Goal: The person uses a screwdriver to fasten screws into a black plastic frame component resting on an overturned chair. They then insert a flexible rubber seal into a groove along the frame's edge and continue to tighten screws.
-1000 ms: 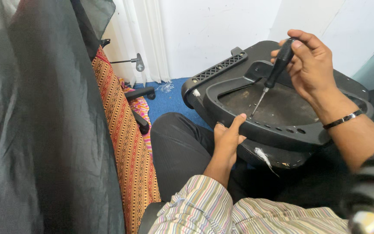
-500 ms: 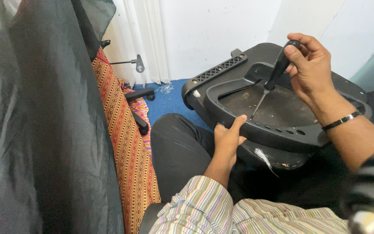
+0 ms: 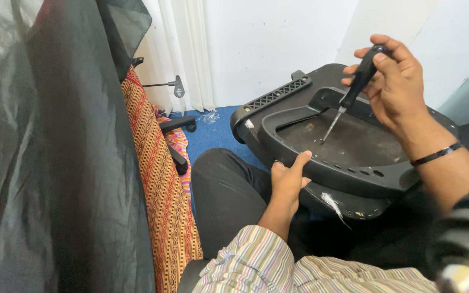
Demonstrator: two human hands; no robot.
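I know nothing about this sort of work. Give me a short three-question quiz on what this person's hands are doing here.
1. True or false: the right hand holds a screwdriver with its metal tip pointing down into the black plastic shell.
2. What does the left hand grip?
A. the screwdriver
B. the near rim of the shell
C. the striped fabric
3. Fill in: the person wears a dark ____ on the right wrist.

Key
1. True.
2. B: the fingers curl over the shell's near edge.
3. Bracelet.
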